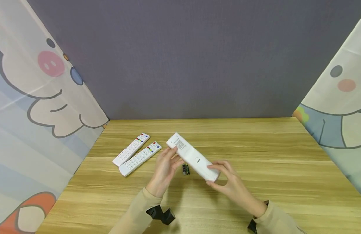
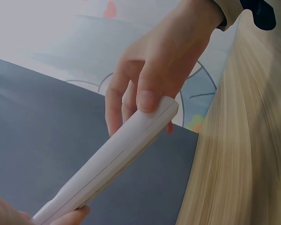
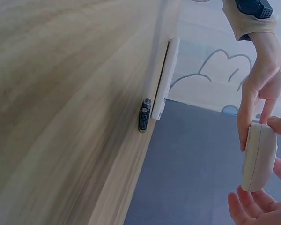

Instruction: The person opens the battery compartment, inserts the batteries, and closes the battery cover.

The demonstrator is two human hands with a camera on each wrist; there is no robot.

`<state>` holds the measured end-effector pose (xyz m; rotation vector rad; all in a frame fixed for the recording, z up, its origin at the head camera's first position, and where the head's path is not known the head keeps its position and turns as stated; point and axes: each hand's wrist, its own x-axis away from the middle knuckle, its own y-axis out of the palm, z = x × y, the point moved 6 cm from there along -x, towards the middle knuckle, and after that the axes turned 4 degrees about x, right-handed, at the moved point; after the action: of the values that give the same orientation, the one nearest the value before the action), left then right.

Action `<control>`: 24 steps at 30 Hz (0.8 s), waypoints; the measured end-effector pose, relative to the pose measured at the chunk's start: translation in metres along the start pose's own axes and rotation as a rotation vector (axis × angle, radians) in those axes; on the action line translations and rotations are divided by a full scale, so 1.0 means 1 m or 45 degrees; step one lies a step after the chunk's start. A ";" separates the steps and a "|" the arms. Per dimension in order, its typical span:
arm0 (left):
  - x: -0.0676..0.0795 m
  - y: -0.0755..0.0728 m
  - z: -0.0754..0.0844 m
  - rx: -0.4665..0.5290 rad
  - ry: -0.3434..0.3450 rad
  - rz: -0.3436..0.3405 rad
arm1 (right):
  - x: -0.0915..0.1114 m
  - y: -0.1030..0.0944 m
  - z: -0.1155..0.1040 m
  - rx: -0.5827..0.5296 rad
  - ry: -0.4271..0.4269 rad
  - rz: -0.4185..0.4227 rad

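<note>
Right grip [image 2: 161,58] and left grip [image 2: 3,211] hold a slanting white remote [image 2: 107,159], wooden tabletop [image 2: 225,154] at frame right

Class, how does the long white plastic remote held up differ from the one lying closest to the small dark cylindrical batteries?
The held white plastic remote is raised; the lying white plastic remote rests on the wooden table. The held remote shows its back with a square code, the lying remote its coloured buttons. Both are long and white.
</note>
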<state>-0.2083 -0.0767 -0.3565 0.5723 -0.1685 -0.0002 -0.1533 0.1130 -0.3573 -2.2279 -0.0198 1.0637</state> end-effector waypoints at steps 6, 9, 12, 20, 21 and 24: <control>0.001 0.000 -0.001 -0.001 -0.010 -0.011 | -0.005 0.004 0.001 -0.054 0.020 -0.052; 0.002 0.001 -0.001 0.000 -0.015 -0.018 | -0.007 0.006 0.001 -0.096 0.053 -0.096; 0.003 0.001 -0.002 -0.005 -0.019 -0.015 | -0.010 0.008 0.002 -0.107 0.079 -0.134; 0.002 0.001 -0.006 -0.024 -0.030 -0.012 | -0.015 0.013 0.003 -0.132 0.188 -0.221; 0.002 0.001 -0.007 -0.024 -0.032 -0.011 | -0.016 0.014 0.003 -0.133 0.196 -0.232; 0.002 0.001 -0.008 -0.027 -0.033 -0.011 | -0.016 0.016 0.004 -0.134 0.219 -0.258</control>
<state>-0.2050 -0.0718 -0.3625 0.5524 -0.1913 -0.0182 -0.1709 0.0983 -0.3571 -2.3467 -0.2267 0.7760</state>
